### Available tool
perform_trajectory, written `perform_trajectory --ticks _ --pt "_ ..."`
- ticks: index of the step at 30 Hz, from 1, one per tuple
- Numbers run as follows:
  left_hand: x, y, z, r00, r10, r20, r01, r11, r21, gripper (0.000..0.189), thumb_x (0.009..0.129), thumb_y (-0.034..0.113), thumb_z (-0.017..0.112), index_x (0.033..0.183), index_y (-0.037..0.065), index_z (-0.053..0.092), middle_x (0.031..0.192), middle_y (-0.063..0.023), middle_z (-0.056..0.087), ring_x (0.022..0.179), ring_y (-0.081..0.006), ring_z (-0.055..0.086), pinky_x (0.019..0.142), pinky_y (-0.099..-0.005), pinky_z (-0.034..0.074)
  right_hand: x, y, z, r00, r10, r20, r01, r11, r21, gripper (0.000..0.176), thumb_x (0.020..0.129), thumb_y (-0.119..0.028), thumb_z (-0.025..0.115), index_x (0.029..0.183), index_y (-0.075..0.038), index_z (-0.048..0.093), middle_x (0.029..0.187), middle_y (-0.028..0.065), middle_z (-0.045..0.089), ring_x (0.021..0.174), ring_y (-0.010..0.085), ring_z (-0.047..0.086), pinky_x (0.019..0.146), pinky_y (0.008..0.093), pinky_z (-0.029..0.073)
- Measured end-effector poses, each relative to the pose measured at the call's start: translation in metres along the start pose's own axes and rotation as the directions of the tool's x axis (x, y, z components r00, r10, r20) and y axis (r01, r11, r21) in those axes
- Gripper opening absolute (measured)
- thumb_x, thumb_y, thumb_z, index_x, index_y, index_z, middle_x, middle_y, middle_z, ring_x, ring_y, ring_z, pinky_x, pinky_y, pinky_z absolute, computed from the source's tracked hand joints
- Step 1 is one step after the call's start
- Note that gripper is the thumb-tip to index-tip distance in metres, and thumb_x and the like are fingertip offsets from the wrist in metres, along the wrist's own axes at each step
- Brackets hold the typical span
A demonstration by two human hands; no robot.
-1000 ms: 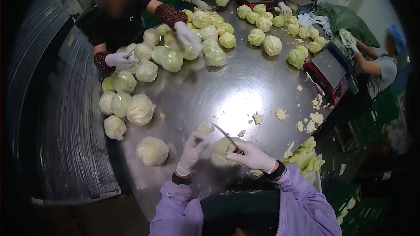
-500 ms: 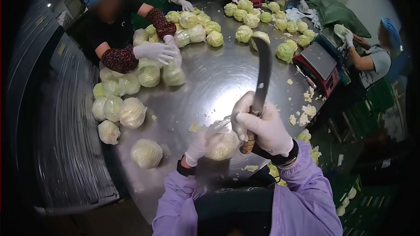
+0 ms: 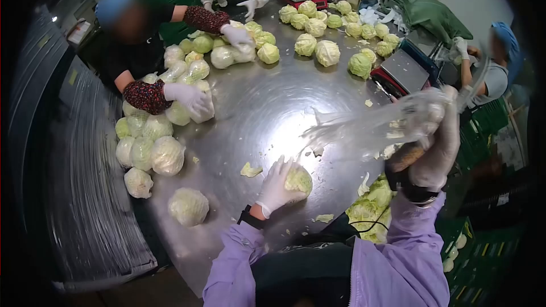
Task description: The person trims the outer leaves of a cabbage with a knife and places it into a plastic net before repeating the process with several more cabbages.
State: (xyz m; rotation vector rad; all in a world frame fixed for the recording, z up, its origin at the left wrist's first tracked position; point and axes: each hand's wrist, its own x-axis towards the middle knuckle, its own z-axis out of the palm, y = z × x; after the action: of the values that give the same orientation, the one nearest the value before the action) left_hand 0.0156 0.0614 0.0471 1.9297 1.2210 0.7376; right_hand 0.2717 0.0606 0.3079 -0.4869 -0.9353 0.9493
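My gloved left hand cups the left side of a cabbage, on the near middle of the metal table. Well apart, at right, my blurred right hand grips thin clear plastic. The cabbage looks firm, fairly heavy and apt to roll, best held palm around its side; the plastic seems light, limp, slippery. Wrapped cabbages cluster left.

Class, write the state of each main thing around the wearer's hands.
Left hand: gripping the held cabbage
Right hand: raised, clutching plastic film
Plastic film: stretched through the air, blurred
Held cabbage: apparently unwrapped
Lone cabbage: looks wrapped
Table: scattered with leaf scraps
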Motion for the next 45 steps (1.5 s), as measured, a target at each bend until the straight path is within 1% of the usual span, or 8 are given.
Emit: perform_trajectory --ticks 13,17,21,28,30,35,41,45 --pt "-0.048 -0.028 -0.018 0.994 -0.064 -0.084 0.089 0.935 0.342 0.104 0.066 0.035 0.080 0.147 0.002 0.023 0.152 -0.0252 0.014 0.139 -0.0424 0.019 0.113 -0.0445 0.024 -0.182 -0.077 -0.252 0.686 0.233 -0.690 -0.727 0.264 -0.634 0.009 0.089 -0.014 0.057 0.094 -0.006 0.057 0.069 0.0029 0.057 0.058 0.0108 0.056 0.049 0.0244 0.043" --pt "-0.051 -0.030 -0.022 0.999 -0.014 -0.039 0.026 0.950 0.312 0.097 0.071 0.040 0.075 0.145 0.002 0.027 0.151 -0.0260 0.019 0.139 -0.0435 0.020 0.111 -0.0445 0.028 -0.281 -0.025 -0.386 0.920 0.357 -0.161 0.079 -0.572 -0.816 0.028 0.081 -0.012 0.066 0.106 -0.001 0.061 0.079 0.0123 0.066 0.060 0.0165 0.062 0.051 0.0296 0.049" --pt "-0.067 -0.047 -0.012 0.993 0.107 -0.056 -0.073 0.902 0.427 0.087 0.077 0.039 0.070 0.143 -0.001 0.029 0.149 -0.0276 0.020 0.138 -0.0435 0.022 0.110 -0.0439 0.030 -0.256 0.016 -0.336 0.844 0.244 -0.477 -0.446 -0.170 -0.878 0.032 0.078 -0.011 0.066 0.109 -0.002 0.063 0.089 0.0196 0.067 0.081 0.0325 0.064 0.073 0.0414 0.050" --pt "-0.060 -0.051 -0.013 0.846 0.391 -0.363 -0.179 0.849 0.497 0.026 0.087 0.015 0.061 0.109 0.002 0.063 0.105 -0.0134 0.067 0.095 -0.0282 0.065 0.081 -0.0370 0.051 -0.172 0.110 -0.156 0.620 0.765 -0.175 -0.613 0.333 -0.716 0.053 0.081 -0.017 0.073 0.127 -0.001 0.054 0.106 0.0103 0.066 0.084 0.0175 0.065 0.074 0.0295 0.052" --pt "-0.049 -0.043 -0.001 0.825 0.245 -0.509 -0.127 0.959 0.254 0.021 0.089 0.014 0.059 0.106 0.004 0.063 0.097 -0.0122 0.068 0.086 -0.0239 0.066 0.075 -0.0343 0.051 -0.162 0.149 -0.113 0.753 0.649 0.109 -0.293 0.479 -0.828 0.065 0.077 -0.020 0.077 0.133 -0.003 0.049 0.116 0.0145 0.062 0.092 0.0191 0.063 0.078 0.0291 0.051" --pt "-0.022 0.023 -0.022 0.926 -0.283 -0.248 0.050 0.746 -0.664 0.020 0.091 0.003 0.050 0.104 0.001 0.065 0.092 -0.0092 0.068 0.082 -0.0156 0.063 0.076 -0.0278 0.050 -0.151 0.218 -0.051 0.824 0.434 0.365 0.083 0.545 -0.834 0.062 0.075 -0.034 0.077 0.126 -0.005 0.055 0.116 0.0160 0.059 0.098 0.0268 0.059 0.079 0.0340 0.049" --pt "-0.006 -0.010 -0.037 0.810 -0.198 -0.552 0.117 0.977 -0.179 0.020 0.095 0.019 0.054 0.099 0.004 0.068 0.094 -0.0145 0.067 0.084 -0.0207 0.062 0.081 -0.0315 0.048 -0.137 0.268 -0.072 0.773 0.634 0.020 -0.410 0.524 -0.747 0.015 0.086 -0.015 0.063 0.088 -0.001 0.059 0.076 0.0171 0.062 0.068 0.0318 0.058 0.065 0.0342 0.047" --pt "-0.011 -0.094 -0.016 0.890 -0.382 -0.248 0.323 0.914 -0.246 0.031 0.097 0.021 0.050 0.113 -0.003 0.062 0.108 -0.0132 0.065 0.098 -0.0197 0.061 0.088 -0.0304 0.046 -0.159 0.316 -0.103 0.771 0.636 -0.005 -0.285 0.338 -0.897 0.022 0.088 -0.024 0.063 0.089 -0.002 0.059 0.073 0.0176 0.060 0.066 0.0261 0.059 0.062 0.0354 0.047"
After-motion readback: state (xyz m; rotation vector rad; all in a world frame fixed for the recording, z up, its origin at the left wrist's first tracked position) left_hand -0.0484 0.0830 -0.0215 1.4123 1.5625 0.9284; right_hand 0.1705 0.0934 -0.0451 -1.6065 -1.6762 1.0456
